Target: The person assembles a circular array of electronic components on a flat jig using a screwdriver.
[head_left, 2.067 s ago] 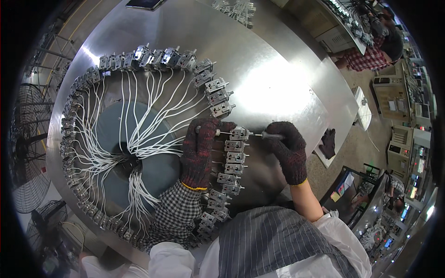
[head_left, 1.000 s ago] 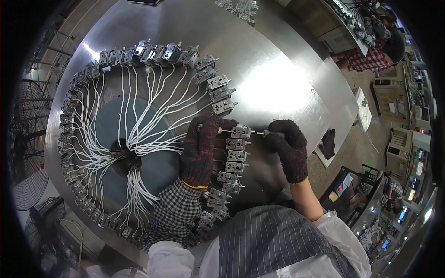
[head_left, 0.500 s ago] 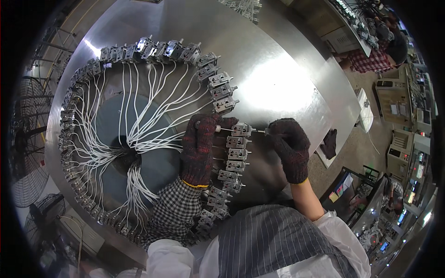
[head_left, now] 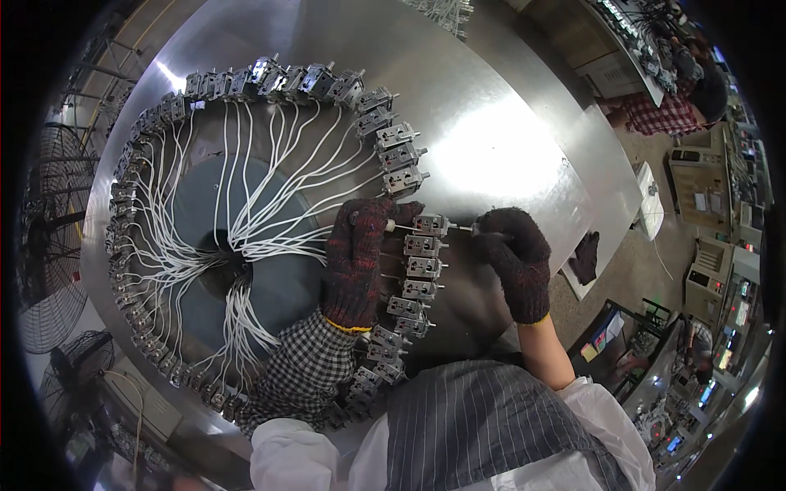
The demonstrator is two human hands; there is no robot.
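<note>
Many small silvery metal box-shaped units with protruding shafts stand in a ring, and white cables run from them to its middle. My left hand, in a dark red-flecked knitted glove, is closed on a small white cylindrical piece beside one metal unit. On that unit's other side, my right hand, gloved likewise, has its fingers pinched together at the tip of a thin shaft. Whatever sits between the right fingertips is too small to make out.
The ring rests on a shiny metal table around a grey round disc. A dark glove lies at the right edge. Wire-cage fans stand at left; a person in a checked garment is at far right.
The ring and table have shifted slightly in view. Both hands keep almost the same places and grips at the same metal unit.
</note>
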